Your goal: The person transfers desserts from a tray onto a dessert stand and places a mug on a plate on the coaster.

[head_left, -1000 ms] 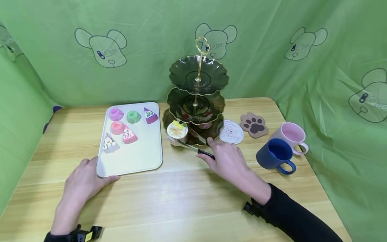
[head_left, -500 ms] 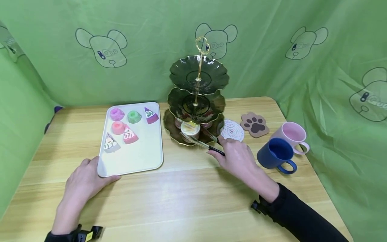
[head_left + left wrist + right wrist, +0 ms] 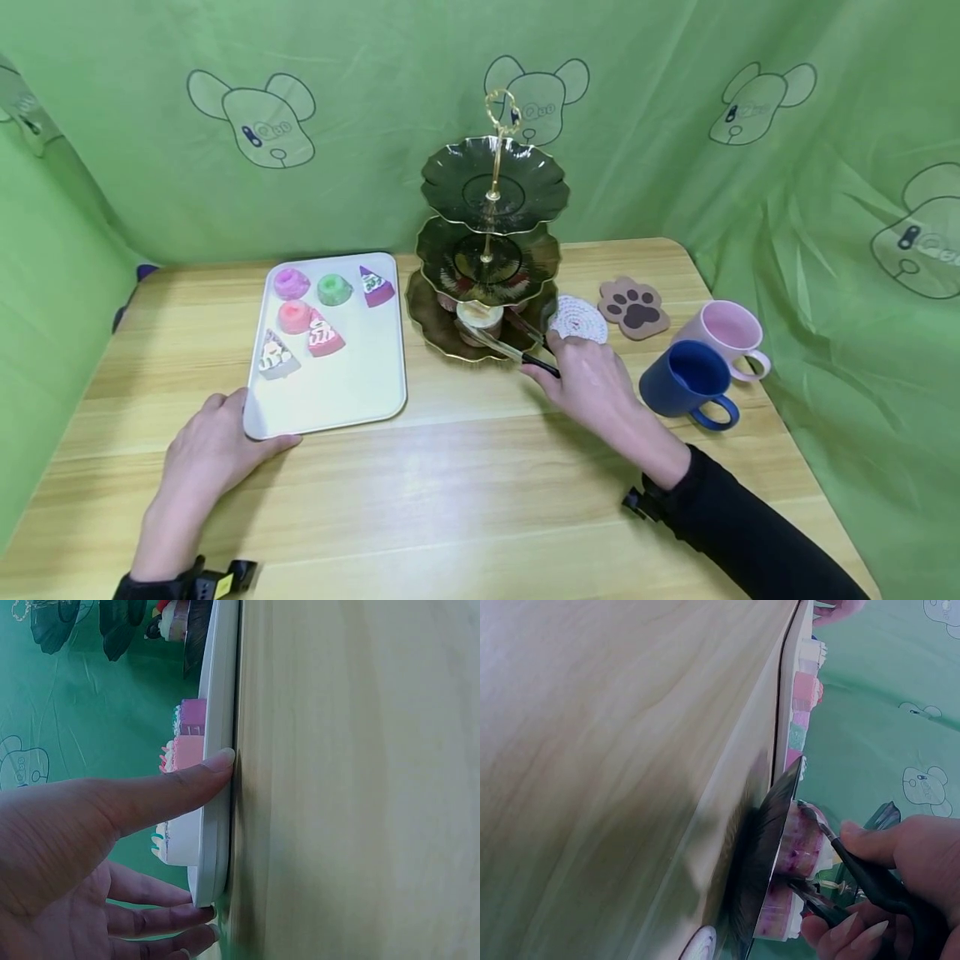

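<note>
My left hand (image 3: 213, 450) grips the near left corner of a white tray (image 3: 352, 383), thumb on the front edge and fingers at the side. On the tray are toy cake slices (image 3: 324, 335) and ring-shaped cakes (image 3: 291, 283). My right hand (image 3: 596, 379) holds black-handled tongs (image 3: 542, 365). Their arms stand on either side of a round cream-topped cake (image 3: 478, 317) at the bottom tier of a dark three-tier stand (image 3: 491, 179). The right wrist view shows this cake (image 3: 806, 840) on the plate beside another pink-sided cake (image 3: 774, 915). The middle tier hides part of both.
Right of the stand lie a round knitted coaster (image 3: 577, 319) and a brown paw-shaped coaster (image 3: 633, 310). A blue mug (image 3: 682, 379) and a pink mug (image 3: 723, 329) stand near the table's right side. Green cloth (image 3: 360, 150) hangs behind and at both sides.
My right hand has moved right with the tongs, carrying the cream-topped cake from the bottom plate's front left rim inward under the middle tier. My left hand keeps its place on the tray.
</note>
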Demonstrator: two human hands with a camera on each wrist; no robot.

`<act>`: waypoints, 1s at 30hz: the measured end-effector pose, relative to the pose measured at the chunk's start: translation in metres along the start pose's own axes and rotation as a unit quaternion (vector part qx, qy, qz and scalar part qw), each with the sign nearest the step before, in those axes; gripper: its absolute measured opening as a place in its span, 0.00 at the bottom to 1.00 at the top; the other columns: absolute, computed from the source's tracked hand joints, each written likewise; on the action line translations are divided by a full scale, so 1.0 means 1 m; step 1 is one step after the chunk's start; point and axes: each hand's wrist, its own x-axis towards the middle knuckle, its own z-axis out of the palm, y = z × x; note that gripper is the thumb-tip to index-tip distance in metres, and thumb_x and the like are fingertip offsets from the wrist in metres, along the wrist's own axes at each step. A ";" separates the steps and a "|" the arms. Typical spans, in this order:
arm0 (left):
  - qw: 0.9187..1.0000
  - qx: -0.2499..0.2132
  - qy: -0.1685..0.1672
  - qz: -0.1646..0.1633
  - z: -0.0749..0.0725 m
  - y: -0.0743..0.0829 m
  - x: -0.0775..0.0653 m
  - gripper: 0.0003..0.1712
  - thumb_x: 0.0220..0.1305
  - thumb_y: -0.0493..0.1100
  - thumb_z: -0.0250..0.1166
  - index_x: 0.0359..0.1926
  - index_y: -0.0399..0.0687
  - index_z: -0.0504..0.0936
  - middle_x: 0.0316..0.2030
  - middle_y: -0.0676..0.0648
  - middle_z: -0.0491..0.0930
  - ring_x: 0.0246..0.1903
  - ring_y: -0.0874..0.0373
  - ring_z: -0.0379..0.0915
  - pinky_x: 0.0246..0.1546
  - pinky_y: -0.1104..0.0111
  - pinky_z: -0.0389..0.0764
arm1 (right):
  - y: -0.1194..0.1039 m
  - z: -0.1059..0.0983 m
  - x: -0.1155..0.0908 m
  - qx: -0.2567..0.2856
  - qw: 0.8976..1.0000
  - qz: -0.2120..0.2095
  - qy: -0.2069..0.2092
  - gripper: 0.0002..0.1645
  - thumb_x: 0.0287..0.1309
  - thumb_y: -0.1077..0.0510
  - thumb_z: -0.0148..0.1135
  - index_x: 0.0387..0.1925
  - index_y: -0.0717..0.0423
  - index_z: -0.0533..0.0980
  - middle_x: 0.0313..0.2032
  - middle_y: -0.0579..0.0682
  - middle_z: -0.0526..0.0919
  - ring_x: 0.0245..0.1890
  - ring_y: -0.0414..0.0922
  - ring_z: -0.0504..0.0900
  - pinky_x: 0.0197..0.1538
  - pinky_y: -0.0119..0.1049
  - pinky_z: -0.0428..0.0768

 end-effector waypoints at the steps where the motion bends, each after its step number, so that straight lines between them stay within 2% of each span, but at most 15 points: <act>1: 1.000 0.000 -0.001 -0.001 0.000 0.000 0.000 0.59 0.49 0.70 0.81 0.64 0.27 0.73 0.45 0.28 0.75 0.39 0.37 0.73 0.31 0.48 0.75 | 0.000 0.000 0.001 -0.001 1.000 0.000 0.000 0.31 0.62 0.37 0.75 0.37 0.62 0.79 0.16 0.52 0.74 0.12 0.51 0.74 0.15 0.50 0.76; 18: 1.000 0.002 0.005 0.003 0.000 0.001 -0.001 0.59 0.48 0.69 0.82 0.65 0.28 0.74 0.45 0.27 0.76 0.39 0.36 0.74 0.32 0.47 0.76 | 0.006 0.004 0.007 -0.007 1.000 0.010 -0.009 0.34 0.63 0.33 0.72 0.41 0.62 0.81 0.16 0.54 0.75 0.14 0.55 0.76 0.14 0.48 0.74; 23: 1.000 0.003 0.004 0.001 -0.001 0.001 0.000 0.59 0.48 0.69 0.82 0.65 0.28 0.73 0.45 0.27 0.76 0.39 0.36 0.74 0.31 0.47 0.76 | 0.006 0.004 0.007 0.000 1.000 0.021 -0.016 0.34 0.63 0.33 0.72 0.43 0.62 0.82 0.16 0.53 0.74 0.13 0.53 0.75 0.14 0.46 0.72; 28: 1.000 0.003 0.006 0.001 0.000 0.001 0.000 0.58 0.49 0.69 0.82 0.65 0.28 0.73 0.45 0.27 0.76 0.40 0.36 0.74 0.32 0.47 0.76 | 0.005 0.001 0.006 0.003 1.000 0.020 -0.018 0.39 0.61 0.32 0.74 0.50 0.65 0.84 0.15 0.51 0.72 0.11 0.48 0.71 0.13 0.42 0.70; 30: 1.000 0.004 0.006 0.002 0.000 0.001 0.000 0.59 0.49 0.69 0.82 0.65 0.28 0.73 0.45 0.27 0.76 0.40 0.35 0.74 0.32 0.46 0.76 | 0.005 -0.001 0.005 0.004 1.000 0.020 -0.018 0.38 0.59 0.32 0.75 0.48 0.64 0.84 0.14 0.50 0.70 0.10 0.46 0.69 0.13 0.41 0.69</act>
